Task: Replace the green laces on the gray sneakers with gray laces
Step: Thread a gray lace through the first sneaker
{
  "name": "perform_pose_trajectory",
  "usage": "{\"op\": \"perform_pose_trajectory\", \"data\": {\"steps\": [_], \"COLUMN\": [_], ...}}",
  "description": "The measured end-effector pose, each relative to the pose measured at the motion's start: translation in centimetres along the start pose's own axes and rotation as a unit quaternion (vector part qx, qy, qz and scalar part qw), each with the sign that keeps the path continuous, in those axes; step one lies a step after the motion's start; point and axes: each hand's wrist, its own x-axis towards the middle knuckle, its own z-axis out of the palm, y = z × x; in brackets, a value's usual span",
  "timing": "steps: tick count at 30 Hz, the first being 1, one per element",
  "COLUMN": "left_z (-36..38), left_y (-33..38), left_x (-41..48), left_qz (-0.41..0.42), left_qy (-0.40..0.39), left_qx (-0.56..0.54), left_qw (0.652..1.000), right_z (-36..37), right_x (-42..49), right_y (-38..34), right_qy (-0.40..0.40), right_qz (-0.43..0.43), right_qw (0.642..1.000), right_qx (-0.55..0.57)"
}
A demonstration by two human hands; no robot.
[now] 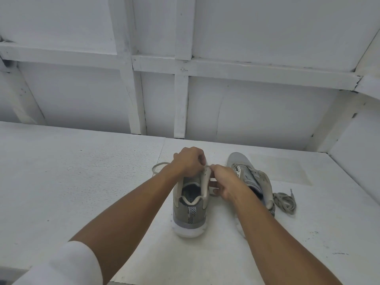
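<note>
A gray sneaker [189,212] stands heel toward me on the white table [82,182]. My left hand [189,159] hovers over its front with curled fingers, pinching a gray lace at the eyelets. My right hand [224,182] pinches the same lace beside the tongue. A loop of this gray lace [157,167] trails out to the left of the shoe. The second gray sneaker [248,175] lies tilted to the right, partly hidden behind my right forearm. A loose bundled lace [284,202], grayish in color, lies on the table right of it.
A white framed wall [185,99] rises right behind the table. A side wall [359,151] closes the right end. A faint square stain [279,167] marks the table behind the second sneaker.
</note>
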Motion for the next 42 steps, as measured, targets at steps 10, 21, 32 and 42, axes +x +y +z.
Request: {"op": "perform_pose_trajectory", "data": {"steps": [10, 21, 32, 42], "left_z": [-0.1, 3.6, 4.1, 4.2], "left_y": [-2.2, -3.3, -3.4, -3.5], "left_x": [-3.7, -7.4, -7.5, -7.6], "left_qz": [-0.078, -0.138, -0.152, -0.152], "left_qy": [0.118, 0.206, 0.224, 0.23], "left_qx": [-0.053, -0.362, -0.397, -0.394], "left_qw": [0.988, 0.899, 0.877, 0.877], "right_z": [0.1, -5.1, -2.0, -2.3], "right_x": [0.8, -1.0, 0.0, 1.0], "right_y": [-1.6, -10.5, -4.7, -4.2], "right_qy": [0.106, 0.149, 0.08, 0.064], "right_qz": [-0.155, -0.359, -0.308, -0.317], "right_qw": [0.971, 0.921, 0.73, 0.834], "right_qx": [-0.149, 0.012, -0.605, -0.447]}}
